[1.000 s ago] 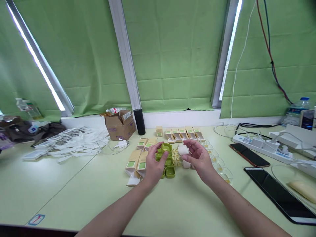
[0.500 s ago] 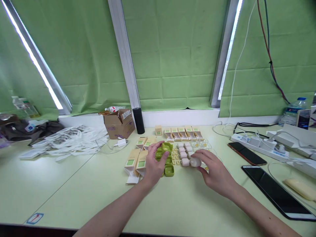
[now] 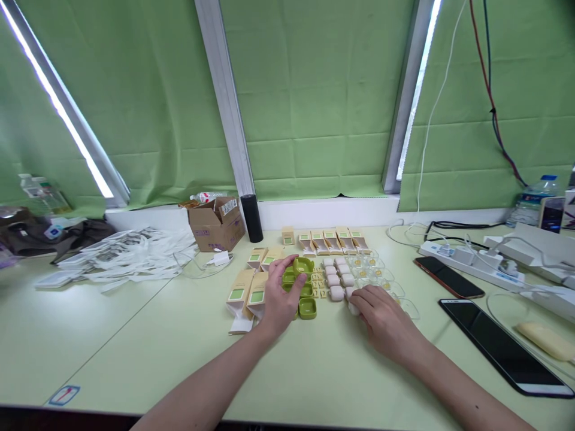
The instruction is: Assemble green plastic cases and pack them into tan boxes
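On the table [image 3: 135, 335], a cluster of small trays [image 3: 302, 286] is set at the centre, with flat cartons [image 3: 246, 288] laid just beside it at nine o'clock. A row of small rounded cases [image 3: 338, 278] is placed at three o'clock of the trays, and clear shells [image 3: 375, 272] lie further at three o'clock. A row of opened cartons [image 3: 330, 240] is lined up at twelve o'clock. A cardboard box [image 3: 216, 224] and an upright cylinder [image 3: 252, 218] are found at eleven o'clock, near the window sill. A pile of packets [image 3: 121, 257] is spread at nine o'clock, well apart. Two phones [image 3: 503, 347] and a power strip [image 3: 471, 263] are placed at three o'clock.
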The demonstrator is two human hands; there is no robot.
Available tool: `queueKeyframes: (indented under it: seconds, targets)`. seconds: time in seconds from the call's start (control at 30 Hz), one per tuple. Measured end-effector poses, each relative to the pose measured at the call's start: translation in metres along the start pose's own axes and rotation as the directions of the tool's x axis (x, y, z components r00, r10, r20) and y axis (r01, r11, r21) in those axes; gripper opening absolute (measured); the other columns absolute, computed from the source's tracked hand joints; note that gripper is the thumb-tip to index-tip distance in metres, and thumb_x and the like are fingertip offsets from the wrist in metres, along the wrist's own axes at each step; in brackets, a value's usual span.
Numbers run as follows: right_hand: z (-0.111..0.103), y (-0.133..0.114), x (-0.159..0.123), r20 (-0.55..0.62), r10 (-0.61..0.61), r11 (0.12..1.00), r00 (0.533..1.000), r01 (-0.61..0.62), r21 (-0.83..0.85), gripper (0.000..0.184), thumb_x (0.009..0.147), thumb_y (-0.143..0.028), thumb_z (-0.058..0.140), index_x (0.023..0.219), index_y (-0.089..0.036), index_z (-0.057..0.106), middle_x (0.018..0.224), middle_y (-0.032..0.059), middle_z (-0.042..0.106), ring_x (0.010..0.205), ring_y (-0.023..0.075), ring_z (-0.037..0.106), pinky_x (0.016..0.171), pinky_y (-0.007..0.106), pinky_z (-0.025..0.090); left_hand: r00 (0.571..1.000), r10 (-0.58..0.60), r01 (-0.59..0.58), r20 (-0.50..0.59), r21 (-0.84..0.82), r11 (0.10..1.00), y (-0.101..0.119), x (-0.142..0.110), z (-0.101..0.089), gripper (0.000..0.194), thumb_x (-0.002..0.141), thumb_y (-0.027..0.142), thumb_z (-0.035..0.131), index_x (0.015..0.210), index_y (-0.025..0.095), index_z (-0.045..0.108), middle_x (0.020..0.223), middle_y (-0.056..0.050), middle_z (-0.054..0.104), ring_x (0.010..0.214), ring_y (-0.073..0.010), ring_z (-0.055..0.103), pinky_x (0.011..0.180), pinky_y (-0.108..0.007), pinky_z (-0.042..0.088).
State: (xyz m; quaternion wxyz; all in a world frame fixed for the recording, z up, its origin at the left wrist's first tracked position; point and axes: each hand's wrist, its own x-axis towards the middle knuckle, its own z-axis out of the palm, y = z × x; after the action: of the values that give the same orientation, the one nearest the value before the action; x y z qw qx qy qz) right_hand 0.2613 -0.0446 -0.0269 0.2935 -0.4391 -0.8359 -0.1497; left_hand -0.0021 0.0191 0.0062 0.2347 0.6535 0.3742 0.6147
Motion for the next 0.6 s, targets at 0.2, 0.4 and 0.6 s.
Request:
queueKeyframes:
  seconds: [0.2,0.4,0.6]
  targets:
    - [-0.006,0.004,-0.002,-0.002,0.022,0.997,1.0,-0.021,0.072,0.056,0.073,0.009,0.051,0.121,-0.018,0.065,0.117,0.0138,0.072,0.107,0.0327,0.065,0.091,0.05,0.056,1.0,-0.006,0.006,0.003,-0.047,0.999,0.003,0.001,0.0,0.046,0.093,0.045,0.078,0.133,0.023,0.072,0.127,-0.012,0.068,0.122,-0.0287,0.063,0.111,-0.046,0.05]
    - [-0.03,0.013,0.017,-0.274,0.107,0.982,0.956,-0.058,0.179,0.036,0.09,-0.004,0.055,0.12,-0.022,0.063,0.114,0.0116,0.072,0.106,0.0302,0.069,0.091,0.047,0.06,0.998,-0.026,0.035,0.066,-0.15,0.988,0.004,-0.001,-0.002,0.048,0.091,0.041,0.081,0.133,0.023,0.069,0.134,-0.012,0.068,0.129,-0.0301,0.062,0.115,-0.047,0.048]
    - [-0.031,-0.007,0.06,-0.355,0.048,0.977,0.933,0.029,0.209,0.024,0.093,-0.006,0.058,0.11,-0.024,0.062,0.1,0.0083,0.073,0.094,0.0276,0.068,0.079,0.043,0.059,0.992,-0.034,0.065,0.122,-0.261,0.963,0.007,-0.002,-0.001,0.048,0.09,0.039,0.083,0.132,0.021,0.065,0.134,-0.014,0.07,0.129,-0.0308,0.064,0.113,-0.047,0.051]
